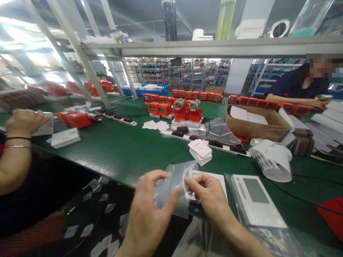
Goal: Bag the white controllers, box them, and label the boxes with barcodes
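Observation:
Both my hands hold a clear plastic bag [171,185] just above the near edge of the green table [123,150]. My left hand [148,210] pinches the bag's left side between thumb and fingers. My right hand [207,194] grips the bag's right edge with closed fingers. Under the right hand lies a flat white panel [218,178], partly hidden. A second white panel with a grey screen [254,200] rests in a clear bag to the right.
A stack of white cards [200,151] lies ahead. Orange devices [184,114] and black power strips fill the table's middle. A cardboard box [254,125] and label roll [273,160] sit right. One person's arm [16,150] is at left, another person [300,89] sits far right.

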Motion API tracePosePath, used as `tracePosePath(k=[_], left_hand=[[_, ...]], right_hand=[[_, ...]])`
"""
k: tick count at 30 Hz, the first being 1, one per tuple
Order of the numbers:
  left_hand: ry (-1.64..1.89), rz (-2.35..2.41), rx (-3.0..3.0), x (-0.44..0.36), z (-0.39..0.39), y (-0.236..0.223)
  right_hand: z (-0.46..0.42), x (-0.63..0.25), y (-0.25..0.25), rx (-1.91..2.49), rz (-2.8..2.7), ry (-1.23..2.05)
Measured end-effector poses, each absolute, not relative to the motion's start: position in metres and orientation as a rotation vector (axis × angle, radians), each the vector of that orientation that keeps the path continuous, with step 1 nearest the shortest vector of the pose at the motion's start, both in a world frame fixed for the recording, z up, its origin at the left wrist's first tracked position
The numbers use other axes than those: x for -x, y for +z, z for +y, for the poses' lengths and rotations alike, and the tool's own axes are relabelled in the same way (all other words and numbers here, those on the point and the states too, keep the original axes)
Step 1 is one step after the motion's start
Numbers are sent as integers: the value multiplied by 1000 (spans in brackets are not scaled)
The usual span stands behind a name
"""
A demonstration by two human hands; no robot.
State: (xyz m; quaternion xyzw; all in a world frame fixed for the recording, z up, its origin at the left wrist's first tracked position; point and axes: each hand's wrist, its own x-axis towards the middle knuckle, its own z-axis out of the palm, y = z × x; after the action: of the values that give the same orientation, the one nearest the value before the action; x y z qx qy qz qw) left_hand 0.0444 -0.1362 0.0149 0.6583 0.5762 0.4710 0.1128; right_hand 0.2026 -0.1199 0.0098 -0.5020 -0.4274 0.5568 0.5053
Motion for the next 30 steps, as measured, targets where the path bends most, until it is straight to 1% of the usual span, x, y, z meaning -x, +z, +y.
tracePosePath(k=[2, 4, 7, 11, 16, 18, 20, 24, 27, 28, 30], left_hand=[[1195, 1626, -2134, -59, -150, 17], [1130, 1645, -2154, -66, -155, 17], [1055, 1715, -2014, -63, -153, 16], [934, 1665, -1726, -51, -150, 15], [1012, 1657, -1437, -35, -147, 12], [1100, 1773, -1392, -24, -145, 12], [1178, 1931, -1406, -10, -143, 14], [1133, 2091, -1547, 13, -148, 16], [1150, 2047, -1660, 16, -153, 11], [1206, 2033, -1629, 15, -155, 7], [1431, 1980, -1451, 13, -158, -1]], right_hand=[[-118, -197, 5, 1215, -1041, 1326], [-116, -195, -1, 1220, -1069, 1323], [-117, -194, -7, 1183, -1174, 1356], [-122, -192, -7, 1131, -1333, 1319], [-130, -189, -2, 1194, -1534, 1165], [-132, -198, -1, 1248, -1672, 1039], [-132, -216, -2, 1297, -1869, 811], [-131, -261, -10, 1556, -2220, 314], [-133, -280, -18, 1706, -2380, 179], [-134, -283, -20, 1713, -2412, 145], [-136, -283, -23, 1691, -2448, 71]])
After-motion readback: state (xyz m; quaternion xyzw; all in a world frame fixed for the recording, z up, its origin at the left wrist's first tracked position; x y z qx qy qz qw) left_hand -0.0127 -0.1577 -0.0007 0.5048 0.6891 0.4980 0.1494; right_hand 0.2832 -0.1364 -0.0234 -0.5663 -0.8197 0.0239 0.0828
